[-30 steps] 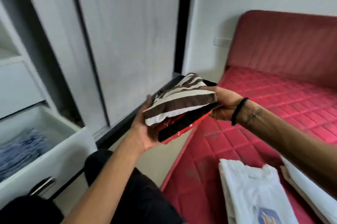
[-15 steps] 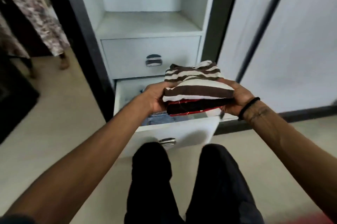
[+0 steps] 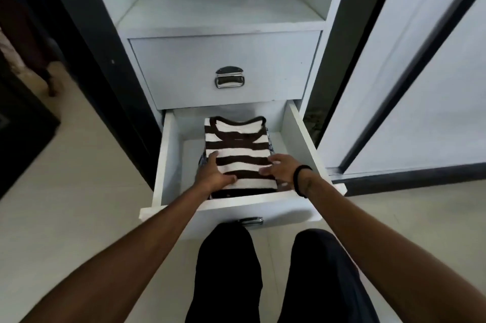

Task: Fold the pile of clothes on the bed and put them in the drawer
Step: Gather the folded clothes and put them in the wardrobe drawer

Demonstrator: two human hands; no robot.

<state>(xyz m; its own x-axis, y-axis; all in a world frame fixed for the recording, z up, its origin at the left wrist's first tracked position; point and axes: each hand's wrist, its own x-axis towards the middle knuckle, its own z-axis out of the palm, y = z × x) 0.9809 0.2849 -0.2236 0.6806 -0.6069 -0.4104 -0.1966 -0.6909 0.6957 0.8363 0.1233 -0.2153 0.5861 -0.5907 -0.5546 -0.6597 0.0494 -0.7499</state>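
The folded striped shirt [image 3: 238,154] is lying in the open lower drawer [image 3: 168,154] at frame centre, atop other folded clothes. My left hand [image 3: 213,174] and right hand [image 3: 282,168] are resting flat on its near edge, fingers relaxed. The closed upper drawer [image 3: 223,70] is sitting above.

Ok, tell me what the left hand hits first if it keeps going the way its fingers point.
Likely more of the striped shirt under the left hand; beyond it, the open drawer's back wall.
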